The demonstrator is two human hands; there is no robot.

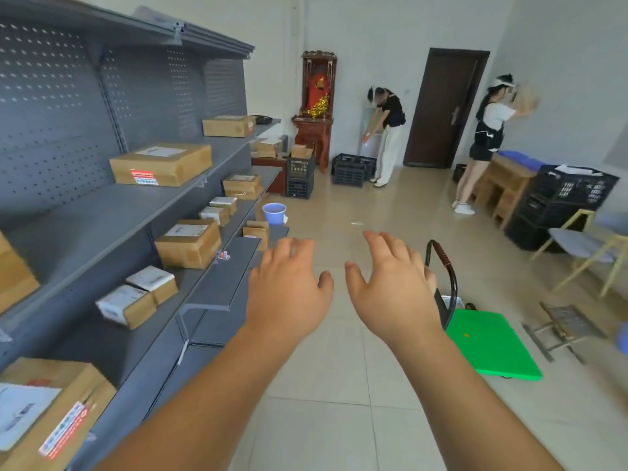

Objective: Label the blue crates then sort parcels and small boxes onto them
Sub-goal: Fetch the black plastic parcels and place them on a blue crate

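Both hands, left hand (289,294) and right hand (394,287), hover with fingers spread, holding nothing; he should reach to ten o'clock for a shelf (102,212) parcel (188,243), gripping both sides

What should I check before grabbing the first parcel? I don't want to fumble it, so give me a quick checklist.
1. Left hand empty and open: ok.
2. Right hand empty and open: ok.
3. Parcels within reach on the grey shelving, such as the two small boxes: ok.
4. Green trolley deck bare for loading: ok.
5. Blue crates labelled: cannot tell; no blue crate is clearly in view, only dark stacked crates.
6. Floor ahead clear of the blue bucket: ok.
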